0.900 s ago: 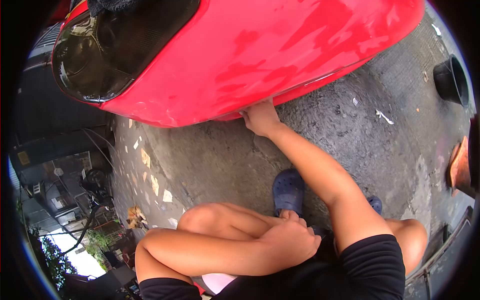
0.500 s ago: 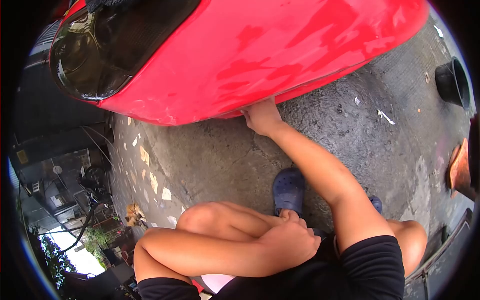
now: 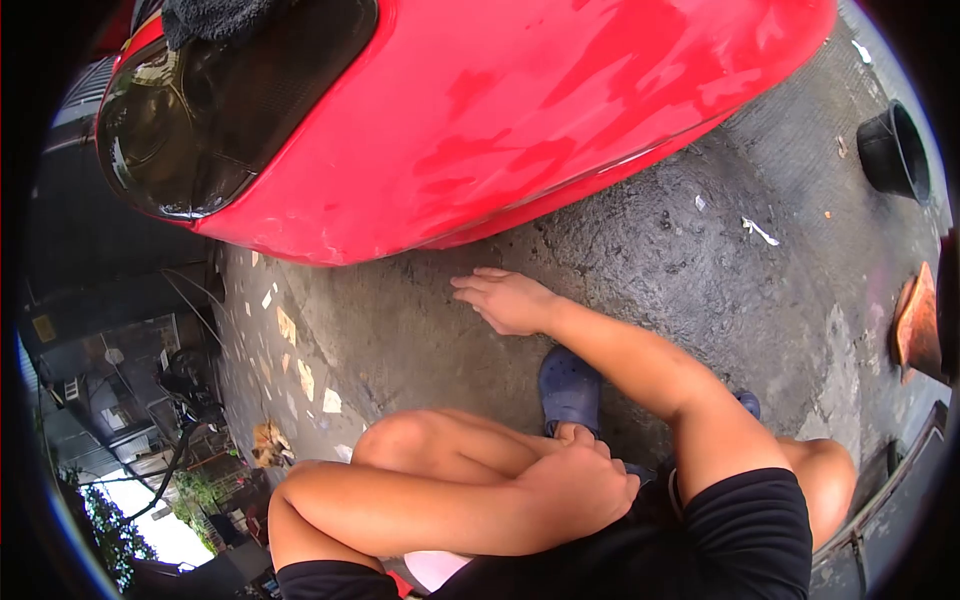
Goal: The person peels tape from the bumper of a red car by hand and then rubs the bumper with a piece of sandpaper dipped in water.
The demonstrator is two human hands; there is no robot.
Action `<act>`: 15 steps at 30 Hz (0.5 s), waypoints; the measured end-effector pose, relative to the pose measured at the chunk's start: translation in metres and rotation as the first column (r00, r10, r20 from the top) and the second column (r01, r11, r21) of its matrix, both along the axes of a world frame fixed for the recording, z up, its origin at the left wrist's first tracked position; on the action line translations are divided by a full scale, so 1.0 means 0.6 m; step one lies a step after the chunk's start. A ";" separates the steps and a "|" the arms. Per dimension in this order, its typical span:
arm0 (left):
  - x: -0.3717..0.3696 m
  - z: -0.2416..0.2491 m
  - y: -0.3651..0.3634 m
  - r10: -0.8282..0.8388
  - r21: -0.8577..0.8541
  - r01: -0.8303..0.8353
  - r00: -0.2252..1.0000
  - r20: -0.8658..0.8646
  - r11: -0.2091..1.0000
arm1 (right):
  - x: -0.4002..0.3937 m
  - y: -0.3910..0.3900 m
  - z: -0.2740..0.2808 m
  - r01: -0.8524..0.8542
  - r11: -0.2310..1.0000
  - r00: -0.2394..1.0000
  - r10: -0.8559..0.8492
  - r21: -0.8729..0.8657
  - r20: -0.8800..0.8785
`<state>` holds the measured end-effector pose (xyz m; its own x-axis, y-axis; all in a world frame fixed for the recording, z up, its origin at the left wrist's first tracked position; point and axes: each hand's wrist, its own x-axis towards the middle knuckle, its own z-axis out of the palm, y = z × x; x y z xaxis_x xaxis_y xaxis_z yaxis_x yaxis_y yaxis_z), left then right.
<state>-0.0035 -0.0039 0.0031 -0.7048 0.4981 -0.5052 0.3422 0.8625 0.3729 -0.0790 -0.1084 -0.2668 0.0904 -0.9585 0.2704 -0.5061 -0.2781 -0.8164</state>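
A red car bumper [image 3: 400,180] with a patchy, pale film fills the upper view, beside a dark-tinted headlight [image 3: 190,120]. My right hand [image 3: 508,300] is apart from the bumper's lower edge, above the concrete, with its fingers stretched out and nothing in them. Drawn in close to my body, my left hand [image 3: 578,485] is closed over my lap near the ankle. A small dark thing shows at its fingers, but I cannot make out what it is or whether the hand grips it.
A dark grey cloth [image 3: 215,20] lies above the headlight. On the right stand a black bucket [image 3: 890,155] and a terracotta-coloured object [image 3: 915,325]. Paper scraps [image 3: 305,380] dot the ground at left, near a tan animal [image 3: 270,445]. A blue clog [image 3: 570,390] is on my foot.
My right hand has come away from under the bumper's lower edge, moving down toward me, and its fingers have straightened. My left hand has stayed in place. The view has shifted slightly.
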 end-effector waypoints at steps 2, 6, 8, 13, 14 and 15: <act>-0.005 0.004 0.001 0.004 -0.008 -0.004 1.000 -0.005 1.000 | -0.002 -0.001 -0.005 0.330 0.941 0.941 -0.334 -0.073 -0.060; -0.007 0.001 0.016 -0.006 0.028 0.004 0.999 0.042 1.000 | -0.012 -0.003 0.007 0.291 0.949 0.910 -0.237 0.118 -0.340; 0.001 -0.011 0.018 0.025 0.072 -0.029 0.999 0.048 0.997 | 0.029 0.009 -0.046 -0.122 0.979 0.973 0.151 0.164 -0.176; -0.011 -0.010 0.012 -0.033 -0.075 0.045 0.989 0.147 0.996 | 0.004 0.023 -0.010 0.495 0.866 0.849 -0.500 -0.078 -0.171; -0.016 -0.005 0.013 -0.061 -0.083 0.073 0.989 0.134 0.994 | -0.011 0.030 0.008 0.284 0.948 0.954 -0.265 0.143 -0.137; -0.021 -0.007 0.012 -0.039 -0.035 0.046 0.983 0.179 0.998 | -0.034 0.033 0.030 0.055 0.939 0.998 -0.040 0.339 -0.051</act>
<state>-0.0163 0.0034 -0.0011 -0.5805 0.5030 -0.6403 0.3097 0.8637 0.3977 -0.0992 -0.0888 -0.2488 0.0466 -0.9960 -0.0760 -0.5486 0.0380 -0.8352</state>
